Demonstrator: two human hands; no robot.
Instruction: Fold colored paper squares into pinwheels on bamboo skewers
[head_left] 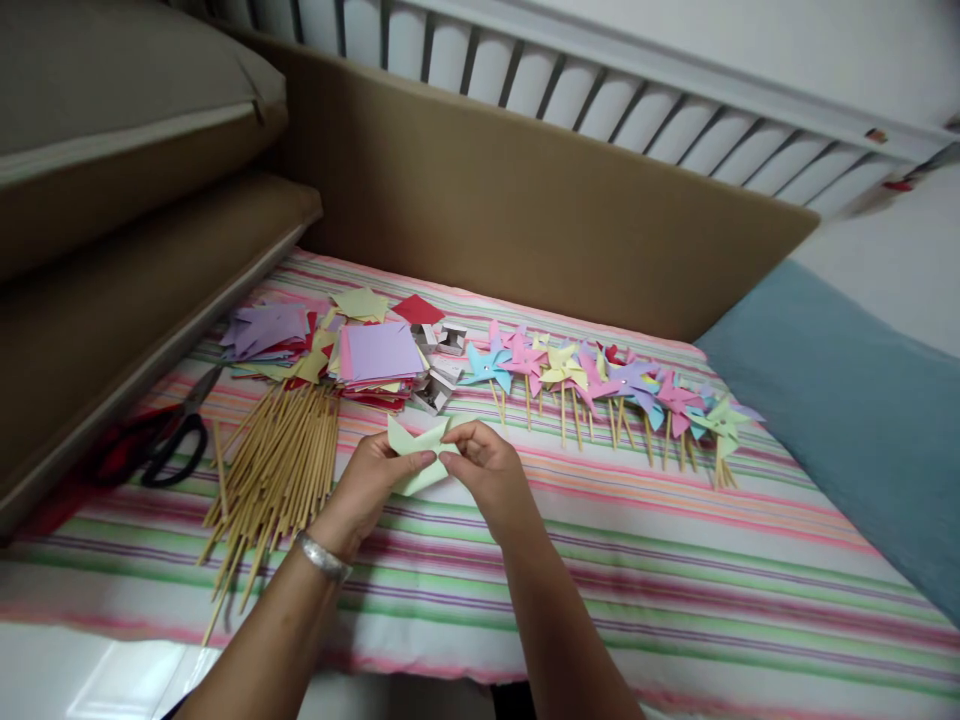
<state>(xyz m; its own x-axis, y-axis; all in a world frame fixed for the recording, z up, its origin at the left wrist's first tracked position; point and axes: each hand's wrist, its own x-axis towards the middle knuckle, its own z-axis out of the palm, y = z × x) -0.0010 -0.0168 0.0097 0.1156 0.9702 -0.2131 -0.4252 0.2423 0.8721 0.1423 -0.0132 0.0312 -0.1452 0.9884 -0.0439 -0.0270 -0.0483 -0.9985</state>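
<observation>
Between my two hands is a pale green paper pinwheel (420, 478), partly folded, with pointed corners sticking up and out. My left hand (375, 475) pinches its left side, thumb pressed near the centre. From the other side my right hand (484, 468) is closed on the paper, its thumb also by the centre. My fingers cover part of the folds. Just beyond them lies a stack of square paper sheets (381, 352), lilac on top. Small open boxes (439, 380) stand beside the stack. A bundle of thin wooden sticks (277, 460) lies left of my left hand.
Finished pinwheels on sticks (596, 375) lie in a row at the right. Black-handled scissors (180, 430) rest at the left by brown cushions (150, 260). More cut paper (266, 330) lies behind the sticks. A brown panel (525, 200) borders the striped cloth (675, 580) at the back.
</observation>
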